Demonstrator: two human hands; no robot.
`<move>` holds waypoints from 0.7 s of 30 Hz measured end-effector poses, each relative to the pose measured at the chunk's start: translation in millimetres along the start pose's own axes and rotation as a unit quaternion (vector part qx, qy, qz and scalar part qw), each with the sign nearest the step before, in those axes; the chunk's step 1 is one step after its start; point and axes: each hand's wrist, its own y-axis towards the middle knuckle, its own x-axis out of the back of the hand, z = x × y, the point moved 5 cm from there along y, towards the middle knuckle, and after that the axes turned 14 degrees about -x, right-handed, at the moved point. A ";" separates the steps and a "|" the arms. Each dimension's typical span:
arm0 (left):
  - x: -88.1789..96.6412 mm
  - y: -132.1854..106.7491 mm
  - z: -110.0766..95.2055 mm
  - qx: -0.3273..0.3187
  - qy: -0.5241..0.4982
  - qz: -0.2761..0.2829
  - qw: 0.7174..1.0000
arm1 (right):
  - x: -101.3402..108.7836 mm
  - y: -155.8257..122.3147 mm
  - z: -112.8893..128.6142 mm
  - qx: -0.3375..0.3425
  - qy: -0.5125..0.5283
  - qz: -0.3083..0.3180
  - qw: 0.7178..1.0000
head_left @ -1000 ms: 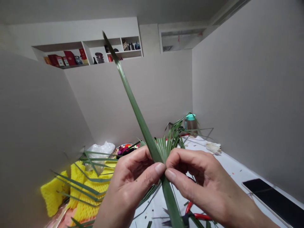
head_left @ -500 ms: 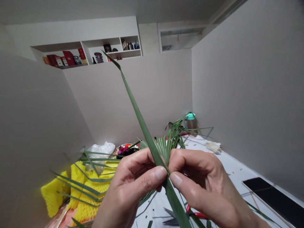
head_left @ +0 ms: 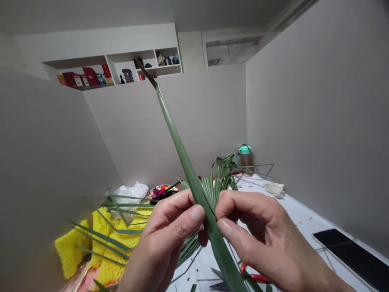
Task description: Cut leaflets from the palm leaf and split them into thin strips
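A long green palm leaf strip [head_left: 179, 150] runs from the bottom centre up and to the left, its tip near the wall shelf. My left hand [head_left: 164, 243] pinches it from the left between thumb and fingers. From the right, my right hand [head_left: 261, 239] pinches the same strip close beside the left one. Both hands are held up in front of me, above the white table [head_left: 300, 223]. Behind the hands a fan of palm fronds [head_left: 219, 180] lies on the table.
Yellow foam netting [head_left: 100, 239] lies at the left with thin green leaves across it. A clear plastic bag [head_left: 129, 192] and a colourful dish [head_left: 159, 191] sit behind. Red-handled scissors [head_left: 252, 277] lie under my hands. A dark phone [head_left: 349, 255] lies at the right, a teal-lidded cup [head_left: 245, 157] at the back.
The leaf strip's tip has dipped lower and then steadied. My thumbs have slid a little along the strip and my left thumb now lies higher on it.
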 end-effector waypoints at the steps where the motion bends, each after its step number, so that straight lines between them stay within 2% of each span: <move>1: -0.3 0.1 -0.7 -0.009 0.004 -0.009 1.000 | -0.2 -0.3 1.1 0.004 -0.010 -0.006 1.000; 6: -1.4 0.6 -3.8 -0.045 0.040 -0.042 0.997 | 1.0 -0.9 10.8 0.057 -0.049 -0.054 0.996; 9: 0.0 0.6 -4.2 -0.055 0.064 -0.056 0.995 | 1.7 0.5 11.3 0.063 -0.056 -0.062 0.995; 15: 1.4 2.4 -2.7 -0.054 0.090 -0.048 0.993 | 0.2 1.6 4.4 0.031 -0.055 -0.034 0.997; 21: 0.8 -0.3 -2.0 -0.020 0.066 -0.027 0.997 | -0.7 1.3 4.4 0.021 0.005 0.008 1.000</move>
